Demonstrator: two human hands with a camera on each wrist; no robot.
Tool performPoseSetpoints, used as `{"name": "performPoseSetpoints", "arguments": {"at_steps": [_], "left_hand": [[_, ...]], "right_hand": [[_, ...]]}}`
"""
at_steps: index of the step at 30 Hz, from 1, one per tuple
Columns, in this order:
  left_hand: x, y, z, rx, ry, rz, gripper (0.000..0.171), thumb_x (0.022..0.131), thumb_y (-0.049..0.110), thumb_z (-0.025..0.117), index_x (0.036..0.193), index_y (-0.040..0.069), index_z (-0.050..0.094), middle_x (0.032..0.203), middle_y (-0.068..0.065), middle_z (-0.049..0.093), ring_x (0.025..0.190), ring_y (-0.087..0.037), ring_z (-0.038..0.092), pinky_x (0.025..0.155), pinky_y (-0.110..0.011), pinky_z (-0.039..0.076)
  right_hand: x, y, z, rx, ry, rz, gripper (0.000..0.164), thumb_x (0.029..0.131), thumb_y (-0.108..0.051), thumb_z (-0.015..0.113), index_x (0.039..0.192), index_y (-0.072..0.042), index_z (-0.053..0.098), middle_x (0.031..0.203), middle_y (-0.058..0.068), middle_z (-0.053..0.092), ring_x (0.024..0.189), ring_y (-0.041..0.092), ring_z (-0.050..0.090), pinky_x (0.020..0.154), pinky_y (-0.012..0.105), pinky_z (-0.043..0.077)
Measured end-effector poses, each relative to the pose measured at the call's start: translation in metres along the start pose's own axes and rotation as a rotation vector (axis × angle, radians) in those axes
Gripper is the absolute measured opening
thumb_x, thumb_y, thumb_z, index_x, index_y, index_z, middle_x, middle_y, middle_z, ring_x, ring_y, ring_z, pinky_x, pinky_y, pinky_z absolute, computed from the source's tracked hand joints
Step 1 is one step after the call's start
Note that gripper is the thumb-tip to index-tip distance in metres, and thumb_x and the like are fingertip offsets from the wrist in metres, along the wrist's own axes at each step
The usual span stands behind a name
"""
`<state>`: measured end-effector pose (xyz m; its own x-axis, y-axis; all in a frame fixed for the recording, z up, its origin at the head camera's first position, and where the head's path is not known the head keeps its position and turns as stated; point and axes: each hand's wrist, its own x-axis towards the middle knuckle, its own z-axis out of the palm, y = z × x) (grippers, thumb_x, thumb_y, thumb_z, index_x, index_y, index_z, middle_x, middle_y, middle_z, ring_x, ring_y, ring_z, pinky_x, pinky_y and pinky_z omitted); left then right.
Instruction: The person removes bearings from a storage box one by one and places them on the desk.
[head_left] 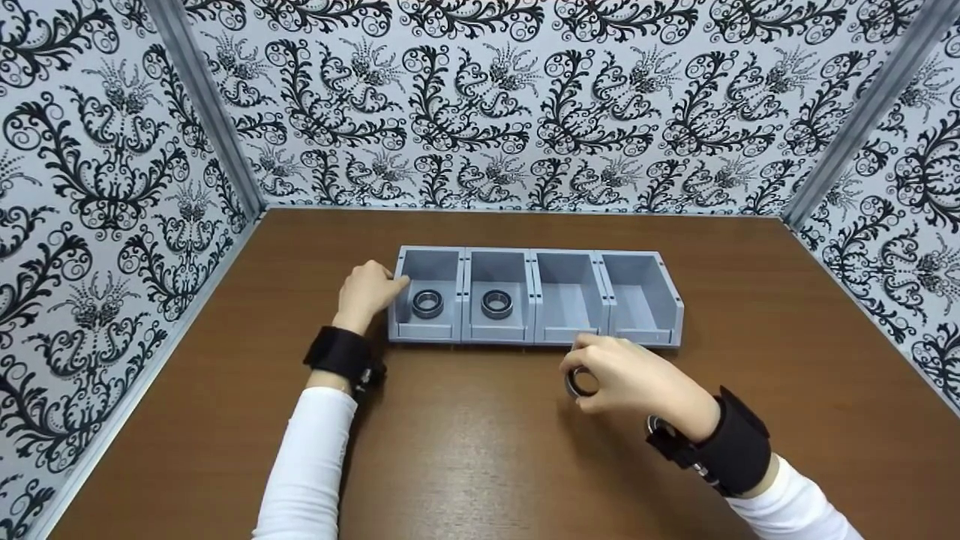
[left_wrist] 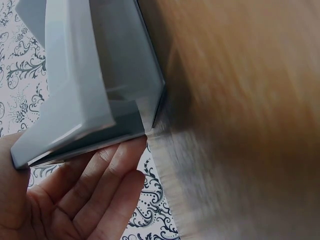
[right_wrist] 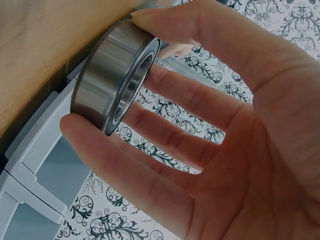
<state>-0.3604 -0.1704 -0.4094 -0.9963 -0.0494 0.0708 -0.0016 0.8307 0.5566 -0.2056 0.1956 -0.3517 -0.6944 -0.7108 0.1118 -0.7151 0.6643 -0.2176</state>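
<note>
My right hand pinches a ball bearing between thumb and fingertips, on edge, in front of the grey storage bins. In the right wrist view its steel outer ring faces the camera, while the other fingers spread behind it. My left hand grips the side wall of the leftmost bin, with the thumb at its top edge and the fingers along the outside. One bearing lies flat in the leftmost bin, another bearing in the bin beside it. The two bins on the right hold no bearing.
Another bearing shows partly behind the right wrist strap. The bins stand in a joined row on a brown wooden table. Patterned black-and-white panels with grey corner posts enclose the back and sides.
</note>
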Motion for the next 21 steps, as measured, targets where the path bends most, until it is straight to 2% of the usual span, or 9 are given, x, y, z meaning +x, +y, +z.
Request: {"name": "performPoseSetpoints", "arguments": {"at_steps": [11,21], "left_hand": [[0.000,0.001,0.000,-0.003,-0.004,0.004,0.043,0.097,0.036,0.067,0.113,-0.001,0.079,0.124,-0.028,0.070,0.111,-0.048,0.068,0.093,-0.059,0.053],[-0.002,0.001,-0.001,-0.006,0.013,0.016,0.038,0.095,0.034,0.067,0.106,0.000,0.081,0.117,-0.028,0.072,0.104,-0.046,0.070,0.087,-0.059,0.054]], "right_hand": [[-0.005,-0.001,0.008,-0.015,-0.001,-0.008,0.026,0.071,-0.005,0.080,0.095,-0.014,0.075,0.093,0.001,0.062,0.075,0.015,0.058,0.066,0.034,0.048],[-0.009,-0.002,0.013,-0.021,0.012,-0.031,0.028,0.068,-0.006,0.079,0.094,-0.014,0.076,0.091,-0.001,0.062,0.078,0.017,0.061,0.067,0.036,0.050]]}}
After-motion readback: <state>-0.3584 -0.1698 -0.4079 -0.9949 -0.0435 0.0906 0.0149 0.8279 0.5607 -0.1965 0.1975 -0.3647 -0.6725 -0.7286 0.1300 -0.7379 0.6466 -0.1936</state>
